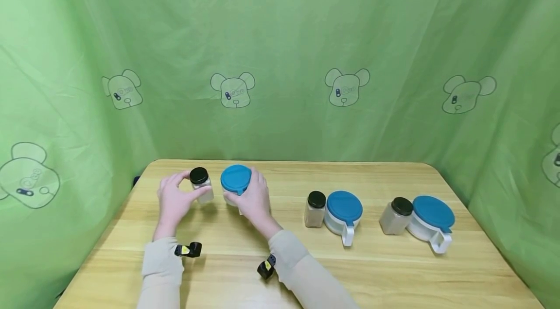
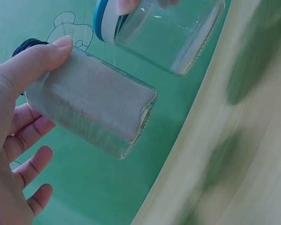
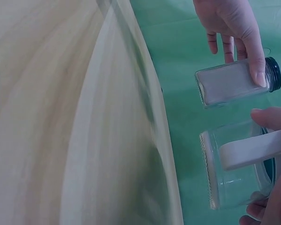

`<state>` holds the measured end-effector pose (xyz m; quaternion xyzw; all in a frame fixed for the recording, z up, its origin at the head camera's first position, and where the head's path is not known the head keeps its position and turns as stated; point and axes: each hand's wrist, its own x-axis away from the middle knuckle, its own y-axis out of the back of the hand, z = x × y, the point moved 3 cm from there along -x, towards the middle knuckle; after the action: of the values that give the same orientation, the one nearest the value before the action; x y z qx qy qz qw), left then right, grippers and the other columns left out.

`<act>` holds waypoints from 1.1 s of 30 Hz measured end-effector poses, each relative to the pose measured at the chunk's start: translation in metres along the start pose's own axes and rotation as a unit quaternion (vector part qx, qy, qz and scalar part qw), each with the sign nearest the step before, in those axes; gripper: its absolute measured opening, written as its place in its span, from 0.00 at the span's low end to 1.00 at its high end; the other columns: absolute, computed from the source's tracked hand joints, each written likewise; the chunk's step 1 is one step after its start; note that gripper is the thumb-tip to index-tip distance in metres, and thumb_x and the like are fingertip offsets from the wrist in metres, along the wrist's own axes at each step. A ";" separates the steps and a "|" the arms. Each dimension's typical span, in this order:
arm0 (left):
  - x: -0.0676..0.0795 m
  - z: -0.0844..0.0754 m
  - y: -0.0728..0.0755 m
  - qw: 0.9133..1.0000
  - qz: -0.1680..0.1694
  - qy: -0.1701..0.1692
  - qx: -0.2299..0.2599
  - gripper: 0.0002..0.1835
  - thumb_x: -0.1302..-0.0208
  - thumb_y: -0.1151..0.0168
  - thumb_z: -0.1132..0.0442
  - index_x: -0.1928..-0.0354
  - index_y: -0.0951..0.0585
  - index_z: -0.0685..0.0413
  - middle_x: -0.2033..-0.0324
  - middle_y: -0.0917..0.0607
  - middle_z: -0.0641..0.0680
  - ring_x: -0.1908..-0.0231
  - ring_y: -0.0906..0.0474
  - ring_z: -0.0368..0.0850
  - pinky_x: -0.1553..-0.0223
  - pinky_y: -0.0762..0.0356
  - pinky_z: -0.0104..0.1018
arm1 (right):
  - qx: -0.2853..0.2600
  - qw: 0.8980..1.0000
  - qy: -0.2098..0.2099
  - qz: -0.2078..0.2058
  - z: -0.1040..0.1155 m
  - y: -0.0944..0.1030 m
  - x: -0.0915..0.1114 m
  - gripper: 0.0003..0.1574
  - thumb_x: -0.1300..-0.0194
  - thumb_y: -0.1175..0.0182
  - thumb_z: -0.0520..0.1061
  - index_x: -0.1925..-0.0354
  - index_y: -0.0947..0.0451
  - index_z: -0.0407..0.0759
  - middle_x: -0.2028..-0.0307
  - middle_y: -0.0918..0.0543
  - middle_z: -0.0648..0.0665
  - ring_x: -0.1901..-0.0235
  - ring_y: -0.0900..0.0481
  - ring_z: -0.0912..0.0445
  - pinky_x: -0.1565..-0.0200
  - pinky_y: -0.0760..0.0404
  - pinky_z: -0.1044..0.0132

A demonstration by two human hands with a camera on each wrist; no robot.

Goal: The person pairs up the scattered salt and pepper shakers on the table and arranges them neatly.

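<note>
On the left side of the table, my left hand [image 1: 173,200] pinches a small clear jar [image 2: 96,93] between thumb and fingers near its black screw lid [image 1: 199,175]. Pale greyish powder fills much of the jar, which is tilted in the left wrist view. Beside it, my right hand [image 1: 255,198] grips a wider clear jar [image 3: 234,187] with a blue lid [image 1: 236,178] and a white handle [image 3: 253,151]. White contents lie along the bottom of this jar. Both jars are held above the table, apart from each other, with shadows below them.
Further right on the wooden table [image 1: 350,280] stands a black-lidded jar [image 1: 314,216] next to a blue-lidded handled jar [image 1: 344,206]. A similar pair, a black-lidded jar [image 1: 393,220] and a blue-lidded jar [image 1: 433,213], stands near the right edge. A green curtain [image 1: 280,129] surrounds the table.
</note>
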<state>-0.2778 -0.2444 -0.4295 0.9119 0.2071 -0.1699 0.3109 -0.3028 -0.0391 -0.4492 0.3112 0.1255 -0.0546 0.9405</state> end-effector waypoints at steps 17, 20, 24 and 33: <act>0.003 -0.007 -0.019 0.999 0.052 -0.012 0.012 0.32 0.62 0.18 0.48 0.52 0.17 0.51 0.52 0.16 0.58 0.45 0.33 0.54 0.38 0.44 0.52 | 0.001 0.999 -0.030 -0.020 -0.015 0.017 0.011 0.62 0.56 0.23 0.62 0.31 0.41 0.41 0.38 0.29 0.39 0.38 0.30 0.44 0.40 0.26 0.45; 0.004 -0.008 -0.023 0.998 0.062 -0.013 0.017 0.33 0.63 0.18 0.48 0.52 0.17 0.51 0.52 0.16 0.58 0.44 0.33 0.54 0.38 0.44 0.52 | -0.002 0.999 -0.032 -0.028 -0.017 0.021 0.013 0.61 0.56 0.22 0.61 0.32 0.40 0.41 0.39 0.28 0.39 0.39 0.30 0.44 0.40 0.27 0.45; 0.005 -0.010 -0.028 0.997 0.073 -0.022 0.026 0.32 0.63 0.18 0.49 0.52 0.17 0.50 0.51 0.15 0.58 0.44 0.33 0.54 0.38 0.44 0.53 | -0.005 0.999 -0.038 -0.034 -0.018 0.025 0.018 0.62 0.58 0.22 0.60 0.32 0.40 0.42 0.40 0.28 0.39 0.40 0.29 0.44 0.41 0.27 0.44; 0.007 -0.012 -0.035 0.995 0.094 -0.017 0.035 0.36 0.62 0.18 0.50 0.47 0.19 0.53 0.47 0.17 0.59 0.40 0.35 0.56 0.36 0.45 0.57 | 0.004 0.997 -0.064 -0.040 -0.023 0.033 0.025 0.63 0.59 0.22 0.62 0.31 0.41 0.44 0.39 0.29 0.38 0.39 0.30 0.43 0.41 0.27 0.43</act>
<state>-0.2865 -0.2100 -0.4409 0.9347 0.1094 -0.1623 0.2966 -0.2770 0.0007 -0.4546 0.3052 0.0773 -0.1126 0.9425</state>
